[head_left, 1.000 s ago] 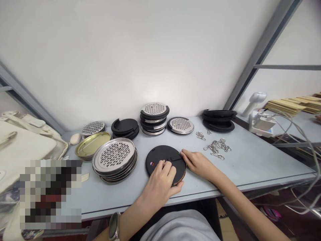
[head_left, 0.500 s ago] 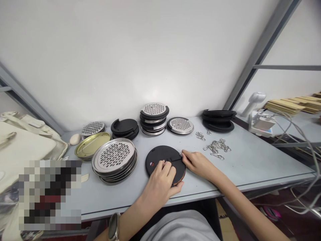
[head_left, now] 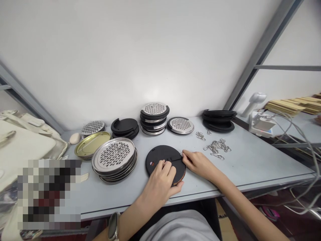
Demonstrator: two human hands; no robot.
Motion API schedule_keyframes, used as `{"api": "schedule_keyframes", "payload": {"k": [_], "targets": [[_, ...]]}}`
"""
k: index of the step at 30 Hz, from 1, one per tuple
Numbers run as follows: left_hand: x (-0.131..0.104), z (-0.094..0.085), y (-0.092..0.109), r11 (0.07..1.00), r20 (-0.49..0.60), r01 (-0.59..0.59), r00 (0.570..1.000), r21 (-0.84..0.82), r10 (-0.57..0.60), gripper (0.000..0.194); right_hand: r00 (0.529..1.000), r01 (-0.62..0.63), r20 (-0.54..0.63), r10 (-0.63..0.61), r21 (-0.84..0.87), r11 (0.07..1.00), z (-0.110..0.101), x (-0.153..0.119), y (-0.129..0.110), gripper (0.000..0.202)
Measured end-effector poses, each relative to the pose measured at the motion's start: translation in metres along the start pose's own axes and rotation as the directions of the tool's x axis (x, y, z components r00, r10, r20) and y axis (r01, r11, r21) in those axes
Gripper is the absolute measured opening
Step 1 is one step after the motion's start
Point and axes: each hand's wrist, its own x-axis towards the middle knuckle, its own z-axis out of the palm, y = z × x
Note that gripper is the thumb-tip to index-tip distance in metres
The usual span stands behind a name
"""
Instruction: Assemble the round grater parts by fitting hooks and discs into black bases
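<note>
A round black disc (head_left: 158, 153) with an orange-brown edge at its lower right lies near the table's front edge. My left hand (head_left: 162, 180) is closed on the disc's near side, its fingers bent over the top and its thumb at the lower rim. My right hand (head_left: 198, 163) pinches a small metal wire hook (head_left: 181, 154) at the right rim, beside a raised black bar; most of the hook is hidden by the fingers. A heap of similar metal hooks (head_left: 217, 147) lies to the right of the disc, with a smaller cluster of hooks (head_left: 200, 135) behind it.
At left stand a stack of steel grater plates (head_left: 116, 155) and gold-coloured lids (head_left: 94, 144). Along the wall are black holders (head_left: 124, 126), stacked round graters (head_left: 154, 110), a single grater (head_left: 181, 125) and black rings (head_left: 218, 125). A beige bag (head_left: 27, 140) borders the left side.
</note>
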Motion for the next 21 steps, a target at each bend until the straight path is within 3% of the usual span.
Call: {"api": "schedule_keyframes", "payload": {"k": [21], "targets": [[-0.0007,0.0013,-0.0018,1.000,-0.001,-0.002,1.000,-0.029,0.002,0.030,0.999,0.023,0.024,-0.023,0.014,1.000,-0.0036,0.0014,-0.0011,0.029]]}}
